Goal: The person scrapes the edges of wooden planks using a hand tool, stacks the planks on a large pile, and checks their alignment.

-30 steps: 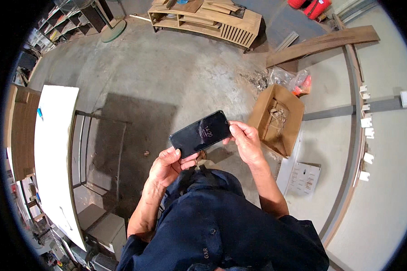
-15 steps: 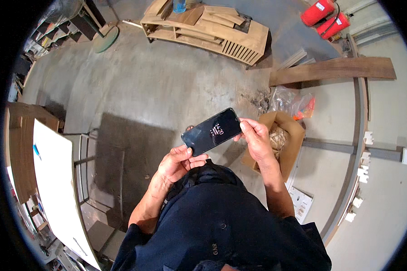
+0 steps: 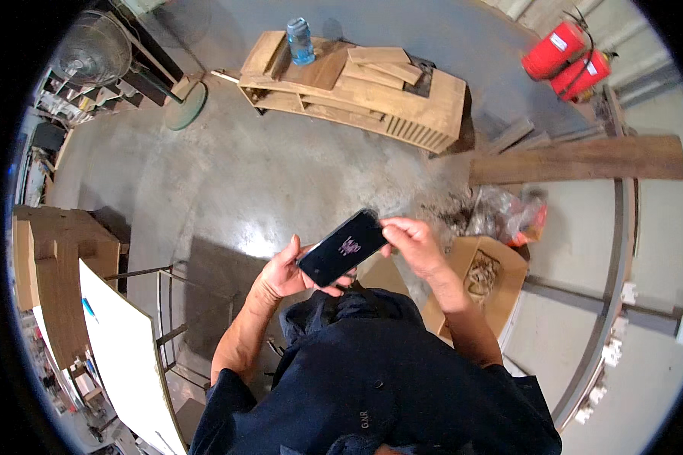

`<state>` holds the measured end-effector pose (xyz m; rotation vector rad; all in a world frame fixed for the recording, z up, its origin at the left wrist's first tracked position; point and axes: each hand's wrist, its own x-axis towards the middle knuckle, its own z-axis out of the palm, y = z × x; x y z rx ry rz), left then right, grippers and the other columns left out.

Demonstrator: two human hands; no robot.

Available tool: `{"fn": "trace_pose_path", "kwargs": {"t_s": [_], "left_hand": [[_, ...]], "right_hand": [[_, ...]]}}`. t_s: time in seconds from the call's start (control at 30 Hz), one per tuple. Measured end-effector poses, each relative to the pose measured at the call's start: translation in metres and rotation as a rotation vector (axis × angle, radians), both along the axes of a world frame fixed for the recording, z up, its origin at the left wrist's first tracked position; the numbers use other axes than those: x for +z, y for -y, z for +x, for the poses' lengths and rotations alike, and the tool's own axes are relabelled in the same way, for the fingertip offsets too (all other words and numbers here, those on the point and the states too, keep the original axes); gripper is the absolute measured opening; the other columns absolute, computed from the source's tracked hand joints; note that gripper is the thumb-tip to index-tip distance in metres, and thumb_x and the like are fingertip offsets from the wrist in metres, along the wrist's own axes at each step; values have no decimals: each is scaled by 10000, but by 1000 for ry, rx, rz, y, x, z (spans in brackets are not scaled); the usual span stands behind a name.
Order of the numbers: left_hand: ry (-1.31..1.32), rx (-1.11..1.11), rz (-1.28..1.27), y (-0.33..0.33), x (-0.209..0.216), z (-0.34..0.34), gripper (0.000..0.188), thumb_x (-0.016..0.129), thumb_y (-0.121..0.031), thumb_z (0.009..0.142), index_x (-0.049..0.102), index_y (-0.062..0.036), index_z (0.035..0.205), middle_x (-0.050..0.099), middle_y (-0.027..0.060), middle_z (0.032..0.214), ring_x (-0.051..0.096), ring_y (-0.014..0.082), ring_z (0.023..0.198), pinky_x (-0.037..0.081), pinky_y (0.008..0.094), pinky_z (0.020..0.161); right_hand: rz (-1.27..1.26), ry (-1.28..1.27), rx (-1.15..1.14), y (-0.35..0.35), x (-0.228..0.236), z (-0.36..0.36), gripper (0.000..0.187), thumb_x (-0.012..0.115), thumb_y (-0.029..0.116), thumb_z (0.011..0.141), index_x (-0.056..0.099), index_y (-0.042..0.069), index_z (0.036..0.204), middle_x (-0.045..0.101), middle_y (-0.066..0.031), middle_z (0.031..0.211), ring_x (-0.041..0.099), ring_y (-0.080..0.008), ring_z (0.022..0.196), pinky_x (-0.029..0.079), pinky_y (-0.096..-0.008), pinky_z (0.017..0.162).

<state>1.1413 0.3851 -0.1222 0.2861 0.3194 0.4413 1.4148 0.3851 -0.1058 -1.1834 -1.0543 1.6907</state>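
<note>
Person in a dark navy work shirt, seen from above.

The shirt [image 3: 372, 379] is deep blue with short sleeves that end above the elbows, leaving both forearms bare. The cloth bunches in folds at the chest, toward twelve o'clock. Small pale lettering sits low on the front, near six o'clock. The left hand [image 3: 281, 273] and right hand [image 3: 413, 243] wear no gloves.
</note>
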Motion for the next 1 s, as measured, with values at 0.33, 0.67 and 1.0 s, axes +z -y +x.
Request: {"fn": "trace_pose_path", "kwargs": {"t_s": [0.33, 0.67, 1.0], "left_hand": [[-1020, -133, 102, -50, -55, -71, 477, 490, -424, 943, 596, -26, 1183, 666, 206, 1048, 671, 255, 877, 526, 346, 718], [-1290, -779, 614, -58, -21, -73, 386, 519, -348, 928, 632, -47, 1142, 685, 123, 959, 640, 198, 838, 509, 361, 750], [-1320, 122, 368, -119, -93, -18, 417, 564, -203, 946, 518, 39, 1281, 626, 168, 1186, 585, 221, 1093, 456, 346, 935]], "right_hand": [[-33, 383, 910, -144, -139, -60, 483, 565, 423, 934, 619, -2, 1158, 670, -101, 1039, 615, -181, 909, 498, -333, 793], [113, 78, 1435, -185, -92, -100, 391, 591, 379, 909, 666, 0, 969, 649, -32, 772, 552, -137, 715, 448, -327, 686], [148, -19, 1446, -284, -85, -108, 299, 628, 232, 870, 680, 15, 1069, 716, -86, 977, 636, -144, 886, 482, -291, 806]]}}
